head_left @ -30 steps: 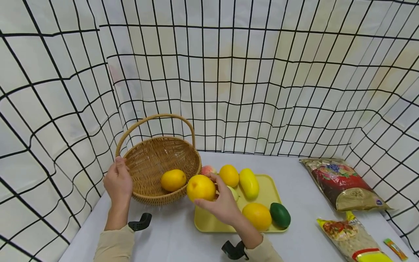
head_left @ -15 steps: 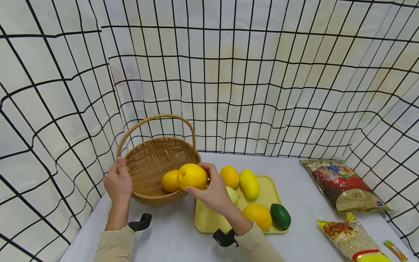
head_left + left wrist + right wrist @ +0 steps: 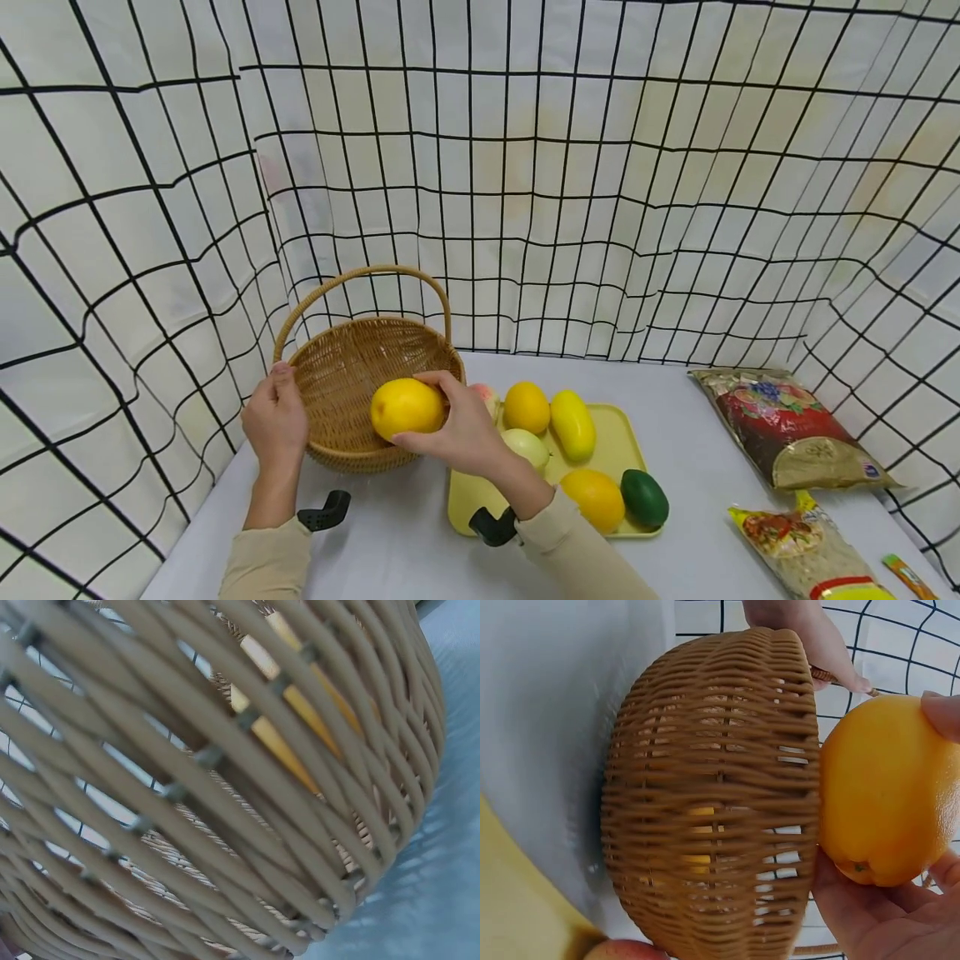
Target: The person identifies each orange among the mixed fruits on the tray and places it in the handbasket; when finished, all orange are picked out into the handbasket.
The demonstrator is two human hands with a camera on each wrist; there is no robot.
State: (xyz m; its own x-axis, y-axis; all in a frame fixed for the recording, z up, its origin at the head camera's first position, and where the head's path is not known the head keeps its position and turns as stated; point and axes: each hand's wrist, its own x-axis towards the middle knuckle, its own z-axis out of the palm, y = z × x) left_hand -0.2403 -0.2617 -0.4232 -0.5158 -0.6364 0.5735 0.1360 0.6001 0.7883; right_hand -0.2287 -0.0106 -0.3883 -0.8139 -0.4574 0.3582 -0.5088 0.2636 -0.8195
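A wicker basket (image 3: 330, 379) with a tall arched handle stands on the white table, left of centre. My left hand (image 3: 276, 421) grips it where the handle meets the left rim. My right hand (image 3: 463, 425) holds a lemon-like yellow-orange fruit (image 3: 408, 408) between thumb and fingers, over the basket's right front rim. In the right wrist view this fruit (image 3: 892, 791) is level with the rim. Yellow patches of another fruit (image 3: 697, 862) show through the weave; the held fruit hides it in the head view. Mostly wicker wall (image 3: 225, 750) fills the left wrist view.
Right of the basket, a yellow tray (image 3: 468, 504) bears a peach, a mango (image 3: 573, 425), a pale green fruit (image 3: 525, 448), two orange fruits and an avocado (image 3: 645, 497). Food bags (image 3: 795, 429) lie far right. White walls with black grid lines surround the table.
My right hand has carried the fruit leftward from beside the tray to over the basket, covering the fruit inside. My left hand has kept its grip on the basket.
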